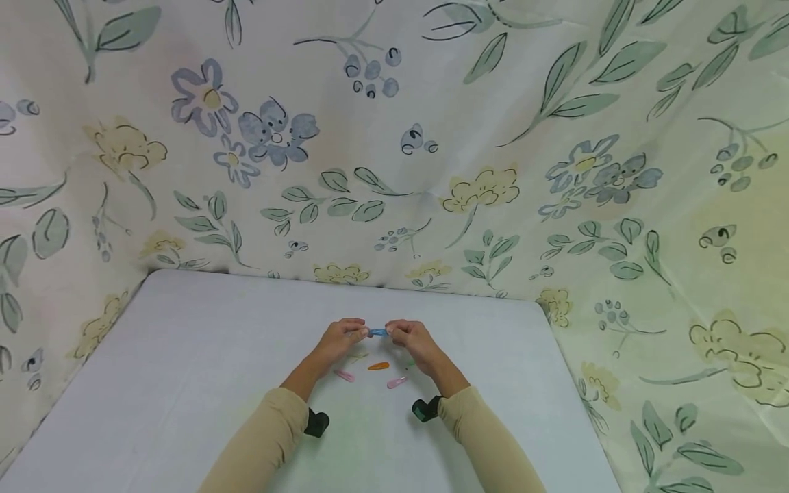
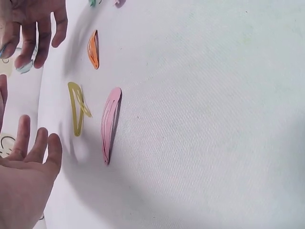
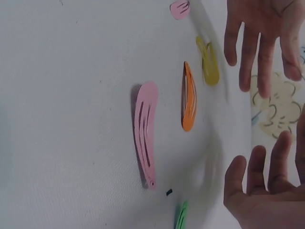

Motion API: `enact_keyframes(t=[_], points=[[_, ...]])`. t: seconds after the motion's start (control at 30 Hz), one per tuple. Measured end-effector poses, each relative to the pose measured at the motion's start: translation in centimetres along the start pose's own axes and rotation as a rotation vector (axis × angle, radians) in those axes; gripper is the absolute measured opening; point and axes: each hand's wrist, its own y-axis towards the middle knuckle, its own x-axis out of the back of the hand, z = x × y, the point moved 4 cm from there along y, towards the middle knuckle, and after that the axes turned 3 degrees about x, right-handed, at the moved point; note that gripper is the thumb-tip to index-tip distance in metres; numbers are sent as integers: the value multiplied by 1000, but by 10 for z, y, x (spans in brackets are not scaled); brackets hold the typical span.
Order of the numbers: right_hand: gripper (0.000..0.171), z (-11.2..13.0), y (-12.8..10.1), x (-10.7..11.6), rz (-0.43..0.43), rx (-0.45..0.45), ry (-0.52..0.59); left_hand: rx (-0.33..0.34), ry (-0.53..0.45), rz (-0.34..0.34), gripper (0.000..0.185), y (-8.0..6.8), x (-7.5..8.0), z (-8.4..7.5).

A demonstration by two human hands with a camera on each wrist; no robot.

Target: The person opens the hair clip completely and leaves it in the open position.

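Observation:
Both hands meet over the far half of the table around a blue snap hair clip [image 1: 378, 332]. My left hand [image 1: 342, 339] pinches its left end between thumb and index finger, and my right hand [image 1: 416, 339] pinches the right end. In the wrist views the clip is mostly out of frame, while the other fingers spread loosely. Below the hands lie an orange hair clip [image 1: 379, 366], an opened yellow hair clip [image 2: 76, 109], a pink hair clip [image 2: 111, 126] on the left, another pink hair clip [image 3: 146, 133] on the right and a green hair clip [image 3: 181, 217].
The white table [image 1: 203, 342] runs back to a floral cloth [image 1: 370, 137] that hangs behind and at the sides. A tiny dark bit [image 3: 169, 192] lies by the right pink clip. Black wrist cameras [image 1: 317, 423] sit at both cuffs.

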Motion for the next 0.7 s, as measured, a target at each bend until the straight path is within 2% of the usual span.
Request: enact_keyframes(t=[0.1,0.27,0.33,0.57,0.7], points=[[23,-3,0,2,-12,-10,-49,-44,84,-40,19,2,-2,1],[22,-5,1,2,-52,-27,-197,-175,342,-145,11,2,-6,-1],[21,-4,1,1,-70,-22,-242,-199,416,-173,10,1,-8,-3],[14,-4,2,0,-111,162,-522,-238,539,-179,7,-2,-13,-2],[11,-4,1,-4,-102,241,-652,-251,597,-174,8,-4,-16,-1]])
